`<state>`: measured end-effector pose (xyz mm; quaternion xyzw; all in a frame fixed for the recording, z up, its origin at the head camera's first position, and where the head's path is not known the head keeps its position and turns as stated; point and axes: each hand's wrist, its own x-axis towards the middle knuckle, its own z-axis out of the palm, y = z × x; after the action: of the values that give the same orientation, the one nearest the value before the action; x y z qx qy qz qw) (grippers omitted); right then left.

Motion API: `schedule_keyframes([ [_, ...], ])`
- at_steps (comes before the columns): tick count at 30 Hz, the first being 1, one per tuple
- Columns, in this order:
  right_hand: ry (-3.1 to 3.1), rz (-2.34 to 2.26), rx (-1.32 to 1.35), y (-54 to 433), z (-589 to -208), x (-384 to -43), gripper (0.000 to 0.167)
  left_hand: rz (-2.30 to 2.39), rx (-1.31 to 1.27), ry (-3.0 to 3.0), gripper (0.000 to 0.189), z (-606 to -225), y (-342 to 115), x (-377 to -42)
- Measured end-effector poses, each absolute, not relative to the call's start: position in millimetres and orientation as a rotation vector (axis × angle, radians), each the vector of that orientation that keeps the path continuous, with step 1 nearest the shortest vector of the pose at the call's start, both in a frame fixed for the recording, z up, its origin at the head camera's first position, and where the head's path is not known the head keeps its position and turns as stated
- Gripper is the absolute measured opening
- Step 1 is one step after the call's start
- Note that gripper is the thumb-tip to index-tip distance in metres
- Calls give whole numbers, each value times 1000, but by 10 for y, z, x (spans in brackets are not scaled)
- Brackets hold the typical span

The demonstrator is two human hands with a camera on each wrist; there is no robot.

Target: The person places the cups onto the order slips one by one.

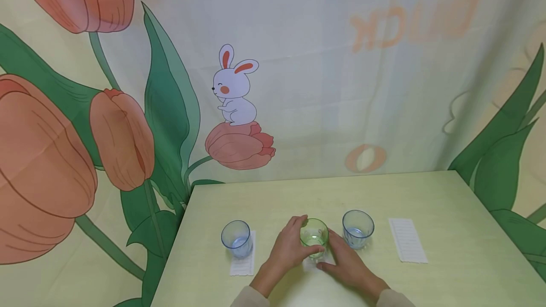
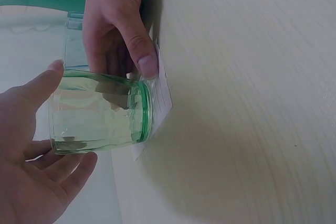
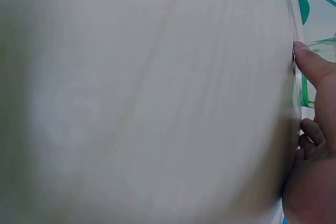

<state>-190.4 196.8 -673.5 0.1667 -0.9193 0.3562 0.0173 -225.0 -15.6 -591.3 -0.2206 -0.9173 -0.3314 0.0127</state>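
In the head view my left hand (image 1: 290,246) holds a clear green glass (image 1: 314,232) upright, thumb on its near side and fingers at its far left. The left wrist view shows the left thumb and fingers around the upper part of the glass. My right hand (image 1: 349,265) is low at the right of the glass, thumb and fingers spread apart. Its thumb lies at the edge of a white lined paper slip (image 2: 164,90) at the foot of the glass; its other fingers are partly hidden behind the glass.
A blue glass (image 1: 236,239) stands at the left, overlapping a second paper slip (image 1: 243,266). Another blue glass (image 1: 358,229) stands just right of the hands, and a third slip (image 1: 408,240) lies farther right. A printed curtain (image 1: 307,84) hangs behind the table (image 1: 465,221).
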Motion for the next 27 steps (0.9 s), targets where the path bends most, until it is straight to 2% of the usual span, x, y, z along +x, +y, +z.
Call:
schedule_keyframes([
  [27, -2860, 1108, 496, 1961, -6722, -1886, 100, -1082, -686, -2868, 95, -5905, -167, -2243],
])
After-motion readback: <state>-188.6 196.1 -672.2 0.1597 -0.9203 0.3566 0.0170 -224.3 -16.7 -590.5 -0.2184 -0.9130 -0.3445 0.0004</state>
